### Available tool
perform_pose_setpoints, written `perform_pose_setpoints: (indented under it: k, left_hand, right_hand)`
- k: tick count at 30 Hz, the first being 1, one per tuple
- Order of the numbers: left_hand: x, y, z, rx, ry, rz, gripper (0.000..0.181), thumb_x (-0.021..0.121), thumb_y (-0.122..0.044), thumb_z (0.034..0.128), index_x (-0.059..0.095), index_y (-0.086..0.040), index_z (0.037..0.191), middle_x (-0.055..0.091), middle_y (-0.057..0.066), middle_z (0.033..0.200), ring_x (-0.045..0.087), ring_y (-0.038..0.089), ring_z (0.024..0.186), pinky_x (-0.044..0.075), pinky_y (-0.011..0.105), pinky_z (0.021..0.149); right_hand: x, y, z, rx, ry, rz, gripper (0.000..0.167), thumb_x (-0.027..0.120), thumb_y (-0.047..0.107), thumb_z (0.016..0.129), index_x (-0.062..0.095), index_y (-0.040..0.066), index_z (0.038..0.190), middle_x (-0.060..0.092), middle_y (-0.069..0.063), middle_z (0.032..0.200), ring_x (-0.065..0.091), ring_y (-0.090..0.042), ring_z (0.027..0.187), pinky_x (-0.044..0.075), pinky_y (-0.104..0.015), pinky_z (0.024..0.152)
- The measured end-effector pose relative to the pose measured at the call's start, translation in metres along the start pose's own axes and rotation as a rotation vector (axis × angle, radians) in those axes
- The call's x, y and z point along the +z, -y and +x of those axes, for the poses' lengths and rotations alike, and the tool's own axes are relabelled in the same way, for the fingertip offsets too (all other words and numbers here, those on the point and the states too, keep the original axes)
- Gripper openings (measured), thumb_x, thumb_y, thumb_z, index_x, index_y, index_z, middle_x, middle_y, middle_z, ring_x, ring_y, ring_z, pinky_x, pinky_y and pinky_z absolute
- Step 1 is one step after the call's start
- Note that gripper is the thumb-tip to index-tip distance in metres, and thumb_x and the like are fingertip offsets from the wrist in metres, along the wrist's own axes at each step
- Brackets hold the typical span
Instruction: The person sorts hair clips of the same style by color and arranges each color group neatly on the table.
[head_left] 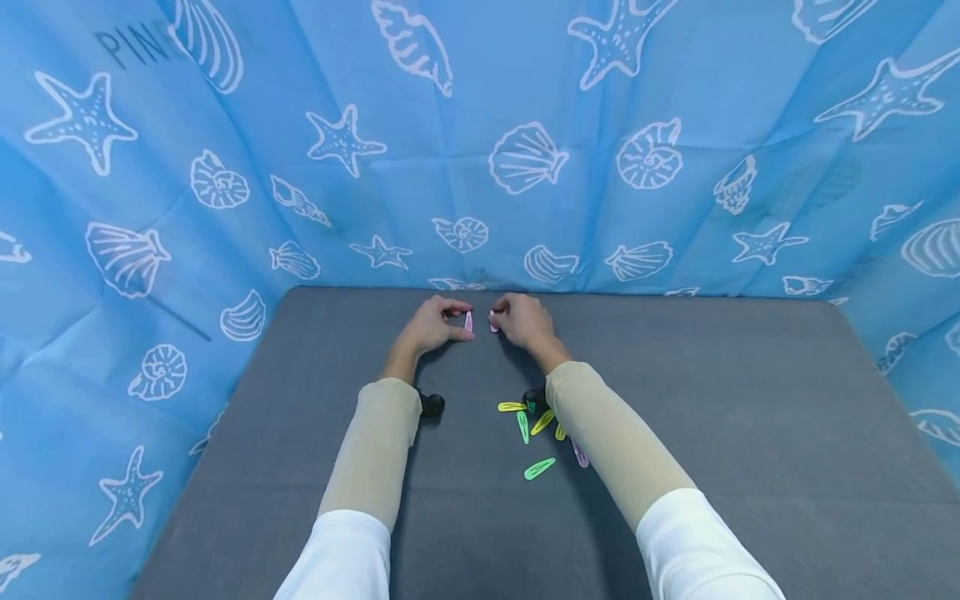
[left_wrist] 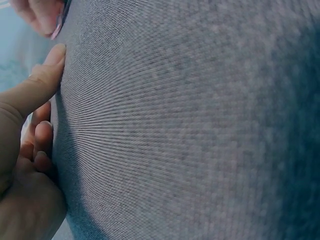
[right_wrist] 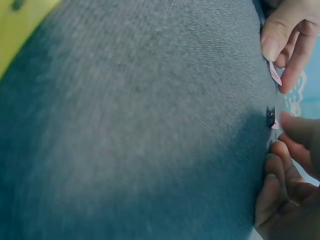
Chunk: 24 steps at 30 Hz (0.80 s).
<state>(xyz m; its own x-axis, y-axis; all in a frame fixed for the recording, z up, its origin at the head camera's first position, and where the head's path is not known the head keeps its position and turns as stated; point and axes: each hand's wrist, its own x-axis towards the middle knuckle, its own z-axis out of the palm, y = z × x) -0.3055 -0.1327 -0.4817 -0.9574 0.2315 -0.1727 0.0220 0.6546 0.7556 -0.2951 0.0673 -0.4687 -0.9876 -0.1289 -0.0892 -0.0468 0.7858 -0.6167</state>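
At the far side of the grey table, my left hand (head_left: 432,325) has its thumb and a fingertip at the two ends of a pink snap hair clip (head_left: 468,322), pinching it lengthwise. Just to the right, my right hand (head_left: 522,319) pinches a second pink hair clip (head_left: 492,323) between thumb and finger. The right wrist view shows the left hand's clip (right_wrist: 275,74) low at the cloth, and a dark part (right_wrist: 270,117) beside the right hand's clip. In the left wrist view, the left hand's clip is hidden.
Nearer me, by the right forearm, lie yellow clips (head_left: 542,422), green clips (head_left: 539,468) and a pinkish-purple clip (head_left: 580,454). Black wrist cameras (head_left: 432,406) sit under the forearms. A blue shell-print curtain (head_left: 465,192) hangs behind the table (head_left: 750,400).
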Motion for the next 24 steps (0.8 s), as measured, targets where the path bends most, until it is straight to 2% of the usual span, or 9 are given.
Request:
perform_pose_setpoints:
  k: [4,9,13,17,20,24]
  left_hand:
    - [0.002,0.000,0.000,0.004,0.005,0.001,0.054,0.086,-0.023,0.0832,0.068,-0.021,0.134,0.057,0.008,0.129,0.051,0.025,0.109,0.043,0.045,0.097]
    - [0.001,0.001,0.000,0.025,-0.006,0.010,0.055,0.086,-0.023,0.0836,0.067,-0.019,0.135,0.057,0.010,0.130,0.051,0.027,0.110,0.044,0.046,0.099]
    - [0.002,0.002,0.001,0.025,-0.002,0.012,0.056,0.086,-0.025,0.0834,0.067,-0.019,0.136,0.057,0.010,0.132,0.052,0.027,0.113,0.044,0.047,0.101]
    - [0.001,0.003,0.001,0.011,0.003,0.013,0.057,0.087,-0.026,0.0829,0.066,-0.020,0.136,0.057,0.009,0.133,0.052,0.027,0.115,0.044,0.047,0.102]
    - [0.001,0.004,0.000,0.005,0.004,0.016,0.057,0.087,-0.026,0.0828,0.067,-0.020,0.136,0.057,0.010,0.132,0.051,0.027,0.113,0.044,0.047,0.101]
    - [0.002,0.003,0.000,0.013,0.002,0.010,0.056,0.087,-0.026,0.0825,0.067,-0.020,0.135,0.057,0.009,0.130,0.050,0.027,0.113,0.043,0.047,0.100]
  right_hand:
    - [-0.008,-0.002,-0.008,-0.023,0.013,-0.030,0.040,0.059,0.035,0.104,0.063,0.008,0.133,0.065,-0.014,0.125,0.062,-0.031,0.115,0.049,-0.049,0.100]
    - [-0.022,-0.002,-0.021,-0.059,0.036,-0.113,0.061,0.052,0.050,0.104,0.046,0.010,0.149,0.046,-0.019,0.146,0.045,-0.037,0.137,0.040,-0.054,0.112]
    - [-0.036,-0.007,-0.038,-0.106,0.052,-0.201,0.072,0.050,0.056,0.103,0.031,0.014,0.159,0.035,-0.020,0.155,0.035,-0.041,0.144,0.035,-0.060,0.115]
    - [-0.049,-0.016,-0.059,-0.160,0.072,-0.299,0.080,0.047,0.061,0.102,0.020,0.018,0.164,0.023,-0.021,0.165,0.020,-0.045,0.154,0.022,-0.065,0.121]
    - [-0.056,-0.026,-0.076,-0.198,0.086,-0.354,0.082,0.047,0.063,0.101,0.018,0.019,0.164,0.016,-0.021,0.169,0.009,-0.047,0.157,0.012,-0.068,0.122]
    - [-0.062,-0.045,-0.098,-0.270,0.070,-0.396,0.082,0.050,0.061,0.100,0.021,0.018,0.164,0.018,-0.022,0.169,0.009,-0.048,0.157,0.011,-0.071,0.121]
